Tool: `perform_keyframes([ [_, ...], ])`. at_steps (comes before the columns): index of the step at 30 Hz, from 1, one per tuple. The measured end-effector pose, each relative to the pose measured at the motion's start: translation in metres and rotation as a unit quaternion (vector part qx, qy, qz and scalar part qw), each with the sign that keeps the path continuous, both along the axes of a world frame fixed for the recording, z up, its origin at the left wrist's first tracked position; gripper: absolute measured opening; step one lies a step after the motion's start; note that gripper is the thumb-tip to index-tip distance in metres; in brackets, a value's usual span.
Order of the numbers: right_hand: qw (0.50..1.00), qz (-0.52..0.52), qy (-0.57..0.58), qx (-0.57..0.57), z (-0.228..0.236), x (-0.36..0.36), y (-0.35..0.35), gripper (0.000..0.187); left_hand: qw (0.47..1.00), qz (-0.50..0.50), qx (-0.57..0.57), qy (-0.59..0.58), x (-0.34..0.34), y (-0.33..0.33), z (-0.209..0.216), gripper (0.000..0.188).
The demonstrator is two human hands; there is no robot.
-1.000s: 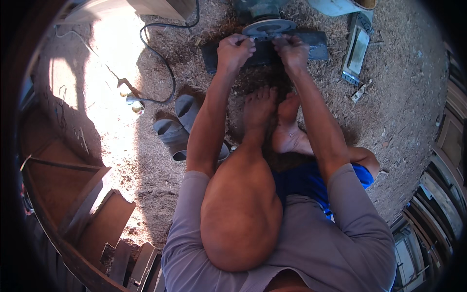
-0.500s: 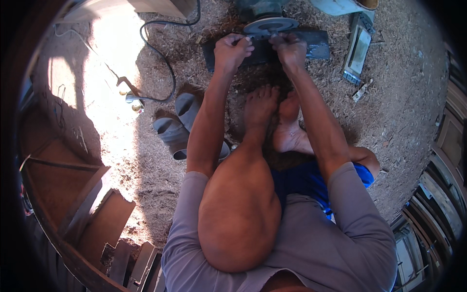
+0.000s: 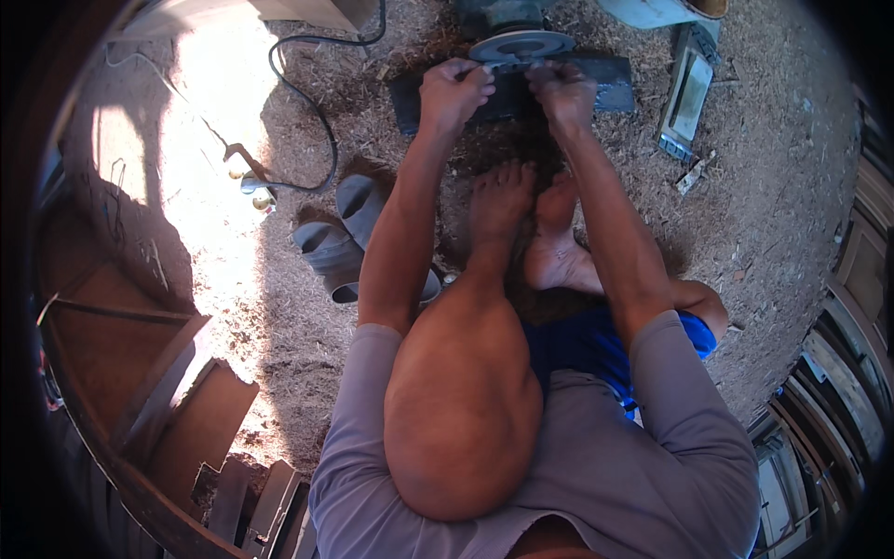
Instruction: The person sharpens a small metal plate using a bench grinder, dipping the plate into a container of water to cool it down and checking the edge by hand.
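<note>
At the far middle, a grey grinding disc (image 3: 521, 44) sits in front of the greenish body of a machine (image 3: 501, 15). My left hand (image 3: 454, 91) pinches one end of a thin metal strip (image 3: 509, 67), thumb and fingers closed together. The other end is between the closed fingers of my right hand (image 3: 565, 91). The strip lies along the near edge of the disc; whether they touch I cannot tell. Both hands are above a dark flat board (image 3: 510, 104) on the ground, below the disc.
Beside the board lies a long grey metal tool with a pale plate (image 3: 687, 98). A pale bucket (image 3: 656, 11) stands at the far right. Grey sandals (image 3: 335, 252) and a black cable (image 3: 321, 116) lie to my left. Wooden pieces (image 3: 200, 410) fill the near left; my bare feet (image 3: 503, 200) are near the board.
Both hands and the strip have shifted slightly to the right along the disc. My grip looks the same, and my raised knee has moved a little to the right.
</note>
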State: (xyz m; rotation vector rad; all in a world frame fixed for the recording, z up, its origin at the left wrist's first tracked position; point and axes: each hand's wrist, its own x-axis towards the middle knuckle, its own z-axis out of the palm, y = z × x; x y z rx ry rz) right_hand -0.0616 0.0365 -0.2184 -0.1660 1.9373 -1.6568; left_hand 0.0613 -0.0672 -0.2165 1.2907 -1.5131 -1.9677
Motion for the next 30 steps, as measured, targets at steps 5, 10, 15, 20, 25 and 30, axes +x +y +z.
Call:
perform_keyframes([
  [5, 1.000, -0.006, 0.002, -0.010, 0.001, -0.001, 0.002, 0.008, 1.000, 0.000, -0.011, -0.007, -0.005, 0.002, 0.000, 0.020],
  [10, 1.000, -0.011, -0.008, -0.006, 0.006, 0.002, 0.000, 0.008, 1.000, 0.001, -0.008, 0.000, -0.002, 0.001, 0.001, 0.019],
  [15, 1.000, -0.014, 0.008, 0.004, 0.000, 0.004, -0.003, 0.011, 0.999, 0.019, 0.004, 0.028, 0.002, 0.001, 0.000, 0.019],
  [20, 0.999, -0.007, 0.025, 0.024, -0.003, 0.007, -0.006, 0.015, 0.999, 0.024, 0.012, 0.026, 0.007, -0.001, 0.000, 0.020],
  [25, 0.996, -0.002, 0.052, 0.070, -0.013, 0.008, -0.008, 0.020, 0.999, 0.031, 0.010, 0.034, 0.010, -0.003, 0.001, 0.021],
  [30, 0.985, 0.029, 0.104, 0.136, -0.021, 0.008, -0.011, 0.022, 0.999, 0.044, 0.014, 0.018, 0.015, -0.007, 0.002, 0.022],
])
